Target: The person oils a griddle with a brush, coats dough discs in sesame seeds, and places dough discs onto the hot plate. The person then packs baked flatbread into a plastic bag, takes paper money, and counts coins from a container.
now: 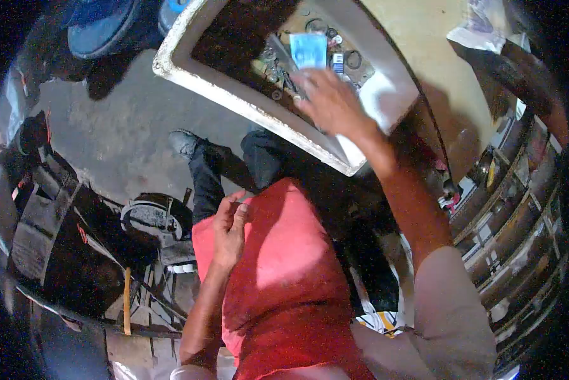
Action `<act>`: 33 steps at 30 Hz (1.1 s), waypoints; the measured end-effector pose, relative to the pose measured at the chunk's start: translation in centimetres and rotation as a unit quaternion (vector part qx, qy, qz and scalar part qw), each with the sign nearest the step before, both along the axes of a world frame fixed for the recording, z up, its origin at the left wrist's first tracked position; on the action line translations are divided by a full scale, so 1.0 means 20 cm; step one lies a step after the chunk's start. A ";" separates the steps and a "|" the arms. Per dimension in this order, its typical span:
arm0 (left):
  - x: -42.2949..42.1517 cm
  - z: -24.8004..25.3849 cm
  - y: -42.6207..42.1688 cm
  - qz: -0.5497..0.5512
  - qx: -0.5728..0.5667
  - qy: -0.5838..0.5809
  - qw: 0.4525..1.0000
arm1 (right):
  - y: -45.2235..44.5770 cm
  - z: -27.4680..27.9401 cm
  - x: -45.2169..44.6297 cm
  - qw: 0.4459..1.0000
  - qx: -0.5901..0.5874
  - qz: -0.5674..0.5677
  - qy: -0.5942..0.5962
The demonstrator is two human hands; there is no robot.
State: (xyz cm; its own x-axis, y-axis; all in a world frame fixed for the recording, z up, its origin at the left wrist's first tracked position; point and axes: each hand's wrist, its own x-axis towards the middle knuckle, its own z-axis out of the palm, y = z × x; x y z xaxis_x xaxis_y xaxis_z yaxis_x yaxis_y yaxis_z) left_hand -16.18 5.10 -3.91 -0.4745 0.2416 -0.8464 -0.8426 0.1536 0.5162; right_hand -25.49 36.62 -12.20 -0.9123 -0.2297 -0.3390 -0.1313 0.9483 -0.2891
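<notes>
My right hand [332, 104] reaches into a white tray [224, 100] with a worn rim, its fingers down among small loose parts. The fingers are blurred, so whether they grip anything does not show. A dark flat bar [280, 52] lies right by the fingertips. Just beyond them is a light-blue packet [308, 49], with a small blue-and-white item [338, 64] and a dark ring [354, 60] to its right. My left hand [230, 229] rests over the red cloth [278, 253] on my lap, fingers loosely curled and thumb apart, with nothing visible in it.
Racks of small compartments [499, 209] curve along the right side. At the left stand dark bins [50, 221] and a round dark object with a pale rim [151, 218]. A blue sandal [104, 28] shows at the top left, and a white bag [480, 28] at the upper right.
</notes>
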 end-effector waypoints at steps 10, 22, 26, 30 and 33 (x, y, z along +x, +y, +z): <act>-0.14 0.05 0.03 -0.047 -0.020 0.019 0.999 | 0.00 0.19 -0.06 0.966 -0.094 -0.234 -0.058; -0.17 0.04 0.07 -0.049 -0.018 0.003 0.999 | 0.03 0.01 -0.09 0.978 -0.043 -0.185 -0.082; -0.22 0.02 0.08 -0.045 -0.017 0.021 0.999 | 0.09 -0.07 -0.19 0.957 -0.046 -0.285 0.009; -0.25 0.04 0.12 -0.031 -0.018 0.036 0.999 | 0.08 -0.11 -0.14 0.972 -0.075 -0.217 0.046; -0.26 0.04 0.14 -0.021 -0.006 0.032 0.999 | 0.03 -0.01 -0.14 0.974 -0.072 -0.207 -0.056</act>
